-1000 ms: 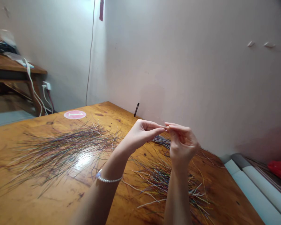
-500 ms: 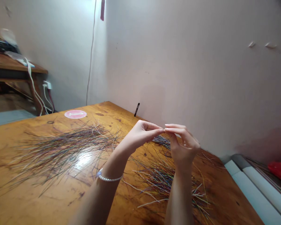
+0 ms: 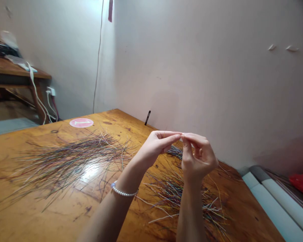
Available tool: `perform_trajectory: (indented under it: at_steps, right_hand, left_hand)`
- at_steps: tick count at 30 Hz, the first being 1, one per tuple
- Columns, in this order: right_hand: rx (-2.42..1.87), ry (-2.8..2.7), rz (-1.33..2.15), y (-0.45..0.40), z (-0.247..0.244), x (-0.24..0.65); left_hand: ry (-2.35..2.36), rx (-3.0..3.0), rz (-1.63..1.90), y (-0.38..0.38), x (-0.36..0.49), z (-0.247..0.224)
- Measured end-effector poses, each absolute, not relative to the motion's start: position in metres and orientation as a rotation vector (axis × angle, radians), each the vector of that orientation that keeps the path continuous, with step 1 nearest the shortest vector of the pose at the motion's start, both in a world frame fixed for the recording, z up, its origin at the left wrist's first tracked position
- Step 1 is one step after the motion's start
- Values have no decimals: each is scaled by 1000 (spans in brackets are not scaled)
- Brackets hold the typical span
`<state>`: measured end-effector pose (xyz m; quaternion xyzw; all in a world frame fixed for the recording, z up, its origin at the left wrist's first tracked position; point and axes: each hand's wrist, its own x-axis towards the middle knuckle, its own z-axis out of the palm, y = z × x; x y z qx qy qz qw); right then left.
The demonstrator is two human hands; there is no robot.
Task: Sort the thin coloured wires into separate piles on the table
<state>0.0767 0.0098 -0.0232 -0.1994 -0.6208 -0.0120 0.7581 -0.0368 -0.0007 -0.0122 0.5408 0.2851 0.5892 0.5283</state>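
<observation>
My left hand (image 3: 158,144), with a beaded bracelet (image 3: 123,192) at the wrist, is pinched closed above the table. Its fingertips meet those of my right hand (image 3: 198,156), also pinched. Whatever lies between the fingertips is too small to make out. Below my right forearm spreads a tangled pile of thin coloured wires (image 3: 169,191). A larger spread of similar wires (image 3: 73,158) lies to the left. Behind the hands, another dark bundle (image 3: 175,152) is partly hidden.
The wooden table (image 3: 53,222) runs up to the wall. A black marker (image 3: 147,118) is at its back edge, and a pink round sticker (image 3: 81,122) lies at the back left. Long pale panels (image 3: 280,205) stand at the right. A second table (image 3: 12,69) is at the far left.
Both hands have moved slightly to the right, still meeting at the fingertips. The fingers of my right hand are curled more closely together.
</observation>
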Motion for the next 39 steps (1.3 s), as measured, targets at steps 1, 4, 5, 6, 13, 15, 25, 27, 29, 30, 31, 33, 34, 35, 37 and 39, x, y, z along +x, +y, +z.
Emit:
perform_trajectory:
  at_steps: [1, 4, 5, 6, 13, 15, 25, 27, 29, 30, 31, 33, 34, 35, 37, 39]
  right_hand:
    - [-437, -1337, -15, 9, -22, 76]
    - [-448, -1278, 14, 8, -20, 73]
    - [-453, -1257, 36, 9, -20, 73]
    - [-462, -1237, 68, 9, -20, 73]
    - [-570, -1199, 260, 14, -22, 76]
    - [-601, -1226, 285, 15, -21, 77]
    - [-610, -1243, 379, 14, -20, 76]
    - [-616, -1247, 427, 13, -19, 76]
    - [-608, -1243, 466, 13, -19, 76]
    - [-600, -1238, 477, 13, -19, 76]
    - [-595, -1232, 483, 13, -19, 76]
    - [-601, -1225, 488, 14, -19, 77]
    - [-608, -1223, 492, 14, -19, 77]
    - [-616, -1225, 496, 15, -20, 77]
    - [-633, -1234, 498, 15, -20, 78]
    - [-652, -1248, 474, 15, -21, 78]
  left_hand:
    - [668, 1293, 1408, -1, -36, -12]
    - [638, 1298, 1416, -3, -35, -11]
    - [636, 1301, 1417, -3, -35, -10]
    - [641, 1306, 1418, -4, -35, -10]
    - [752, 1375, 1501, -4, -35, -9]
    - [769, 1380, 1577, -2, -33, -11]
    - [754, 1354, 1710, 0, -32, -12]
    - [740, 1355, 1697, 0, -33, -12]
    - [741, 1361, 1704, 1, -33, -12]
    - [751, 1370, 1712, 1, -33, -12]
    - [768, 1383, 1717, 0, -33, -11]
    - [801, 1407, 1711, 0, -32, -10]
    - [813, 1421, 1695, -1, -33, -9]
    - [825, 1435, 1674, -1, -33, -9]
    - [835, 1460, 1633, -1, -34, -9]
    - [838, 1484, 1601, 0, -36, -9]
